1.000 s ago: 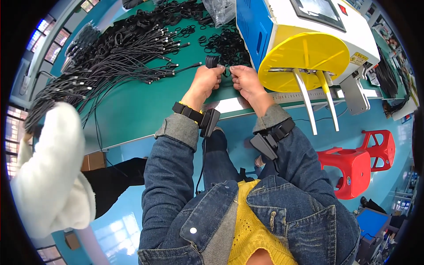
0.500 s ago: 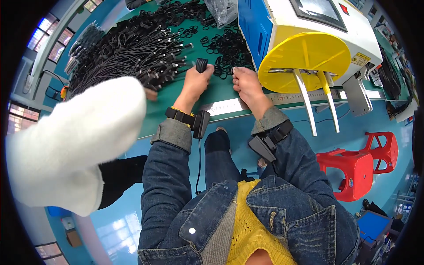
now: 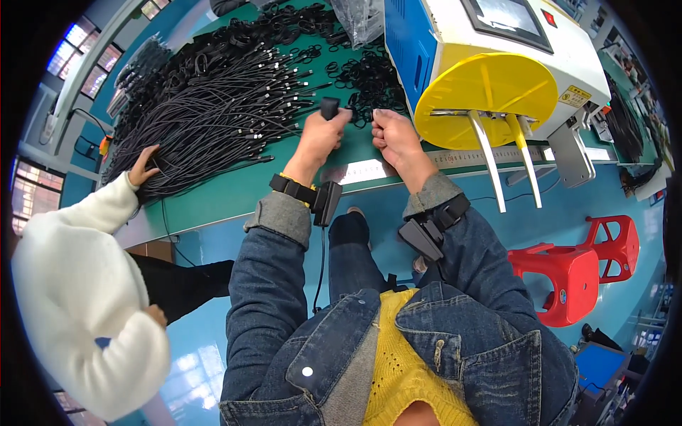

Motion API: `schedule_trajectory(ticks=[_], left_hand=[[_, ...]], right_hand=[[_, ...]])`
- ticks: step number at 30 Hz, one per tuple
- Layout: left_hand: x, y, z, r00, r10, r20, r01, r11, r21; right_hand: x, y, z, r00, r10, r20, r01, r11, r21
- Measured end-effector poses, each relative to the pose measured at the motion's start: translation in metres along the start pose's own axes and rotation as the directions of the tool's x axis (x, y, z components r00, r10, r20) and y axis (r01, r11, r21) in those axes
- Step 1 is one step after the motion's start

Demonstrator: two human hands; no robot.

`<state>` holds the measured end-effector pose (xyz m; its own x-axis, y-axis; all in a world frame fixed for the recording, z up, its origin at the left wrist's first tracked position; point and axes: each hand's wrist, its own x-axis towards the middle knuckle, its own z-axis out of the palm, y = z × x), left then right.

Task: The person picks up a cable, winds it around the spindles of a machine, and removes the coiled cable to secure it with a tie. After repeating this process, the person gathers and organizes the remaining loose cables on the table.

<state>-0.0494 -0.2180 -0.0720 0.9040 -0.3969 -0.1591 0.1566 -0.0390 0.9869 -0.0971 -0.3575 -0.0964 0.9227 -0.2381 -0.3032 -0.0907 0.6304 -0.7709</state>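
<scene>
Over the front part of the green worktop (image 3: 227,197), L hand (image 3: 323,136) grips a blk bundle (image 3: 329,108), which sticks up above the thumb side of the fist; bit blurred, so can't make out its exact form. R hand (image 3: 396,136) is just beside it, small gap btwn the two: fingers curled in, thumb against index; can't tell if anything thin is pinched there. Blk loops (image 3: 369,74) lie scattered on the worktop just past both hands, w/ a see-through plastic bag (image 3: 359,21) nr their far end.

To L: big heap of blk cables (image 3: 206,106), many pale plugs pointing R, toward L hand. Co-worker's hand (image 3: 144,167), white sleeve (image 3: 114,206), is at the near L part of that heap, touching it by the looks.

To R: white/blue machine (image 3: 451,42) w/ dark-framed screen (image 3: 508,25) up top, yellow disc (image 3: 455,103) in front & two rods (image 3: 487,163) poking out toward the person. Ruler (image 3: 462,157) runs along the worktop's front edge, passing below R wrist. Blk strapped devices (image 3: 327,204) on both forearms, by turned-up denim cuffs (image 3: 280,216). Floor, lower R: two red stools (image 3: 579,284), close together.
</scene>
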Motion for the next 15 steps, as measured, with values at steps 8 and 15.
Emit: schedule_trajectory(ticks=[8, 15], left_hand=[[0.005, -0.006, -0.002, 0.998, -0.03, -0.047, 0.031, 0.999, 0.016], [0.011, -0.011, -0.012, 0.949, 0.299, 0.097, -0.283, 0.679, 0.677]], right_hand=[[-0.004, 0.0, 0.005, 0.992, -0.121, 0.016, 0.122, 0.982, -0.146], [-0.012, 0.0, -0.008, 0.997, 0.045, 0.056, -0.053, 0.987, 0.151]])
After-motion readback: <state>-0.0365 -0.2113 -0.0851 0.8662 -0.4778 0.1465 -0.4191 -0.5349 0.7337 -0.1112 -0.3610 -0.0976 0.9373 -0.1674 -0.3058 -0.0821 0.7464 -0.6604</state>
